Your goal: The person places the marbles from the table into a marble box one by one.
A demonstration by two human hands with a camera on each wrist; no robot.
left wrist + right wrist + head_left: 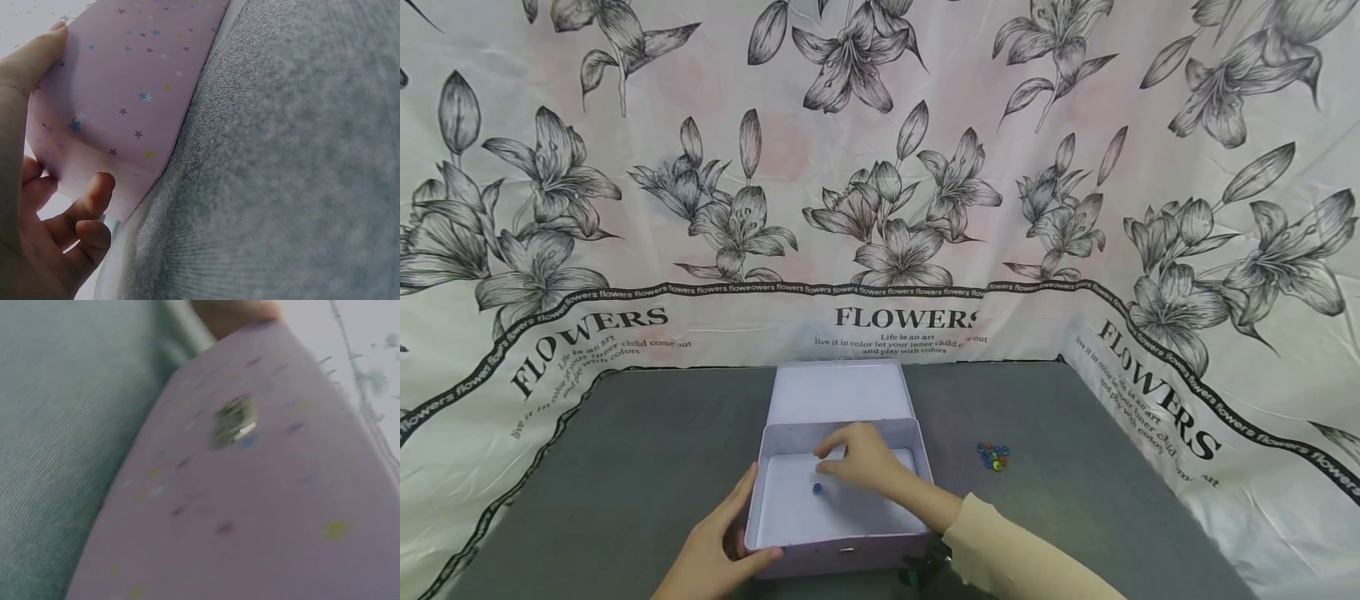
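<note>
An open tin box (842, 554), lilac with small stars outside and white inside, stands with its hinged lid (838, 393) tilted back. My left hand (718, 537) grips its front left corner, thumb at the front rim and fingers along the left side. The left wrist view shows that hand (56, 231) against the starry wall. Inside the box a blue marble (817, 489) sits just below my right hand (865, 458), which reaches over the right wall. The right thumb and forefinger stand apart. In the right wrist view, the box's metal latch (235, 420) shows, blurred.
Several coloured marbles (993, 456) lie in a cluster on the grey tabletop (1060, 533), right of the box. A dark object (925, 571) is by the box's front right corner. White flower-printed cloth (895, 208) hangs behind and at both sides.
</note>
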